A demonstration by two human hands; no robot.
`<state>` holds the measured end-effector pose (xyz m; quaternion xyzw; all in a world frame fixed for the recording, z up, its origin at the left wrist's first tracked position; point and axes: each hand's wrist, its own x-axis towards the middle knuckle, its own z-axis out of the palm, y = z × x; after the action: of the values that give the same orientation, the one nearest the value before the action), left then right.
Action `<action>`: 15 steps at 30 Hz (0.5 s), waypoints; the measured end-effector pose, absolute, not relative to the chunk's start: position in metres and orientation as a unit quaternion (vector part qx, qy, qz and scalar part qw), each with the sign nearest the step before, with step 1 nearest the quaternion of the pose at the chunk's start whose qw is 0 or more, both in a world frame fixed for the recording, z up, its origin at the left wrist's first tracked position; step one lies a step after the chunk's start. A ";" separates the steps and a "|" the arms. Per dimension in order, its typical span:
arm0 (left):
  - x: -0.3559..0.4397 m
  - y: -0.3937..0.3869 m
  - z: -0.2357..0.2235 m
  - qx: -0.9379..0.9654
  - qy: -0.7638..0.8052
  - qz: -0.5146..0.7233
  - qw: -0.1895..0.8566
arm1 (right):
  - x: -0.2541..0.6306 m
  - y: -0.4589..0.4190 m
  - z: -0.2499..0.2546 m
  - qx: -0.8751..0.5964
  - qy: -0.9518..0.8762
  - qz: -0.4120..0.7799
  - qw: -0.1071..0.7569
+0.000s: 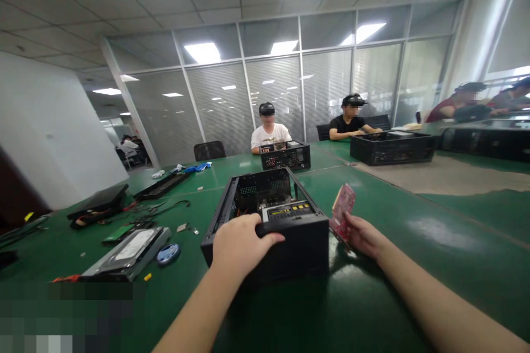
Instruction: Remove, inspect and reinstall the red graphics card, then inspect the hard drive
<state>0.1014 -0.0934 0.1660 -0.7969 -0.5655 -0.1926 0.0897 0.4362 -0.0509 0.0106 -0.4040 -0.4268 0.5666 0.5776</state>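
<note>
Right of center, the right hand pinches a red card, likely light and breakable, best held by edges. The left hand grips a black case.

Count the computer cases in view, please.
3 clearly: nearest case, under the left hand; second case, before the white-shirted person; third case, before the black-shirted person. The blurred dark shape, far right, may be another.

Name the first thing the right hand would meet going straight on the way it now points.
Leading with the red circuit board it holds, the right hand would likely meet the side of the open black computer case first, though depth is hard to judge here.
</note>
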 end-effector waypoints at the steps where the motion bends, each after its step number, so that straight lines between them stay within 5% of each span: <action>1: 0.100 -0.073 0.166 -0.792 -0.574 -0.188 0.088 | 0.437 -0.046 0.004 -0.406 -0.417 0.562 0.588; 15: 0.087 0.072 0.173 -0.757 -0.609 -0.232 0.040 | 0.424 -0.036 0.008 -0.320 -0.349 0.675 0.566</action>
<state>0.0872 0.0723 0.1726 -0.7570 -0.6094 -0.2322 0.0398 0.4241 -0.0363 0.0084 -0.3205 -0.3485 0.6751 0.5658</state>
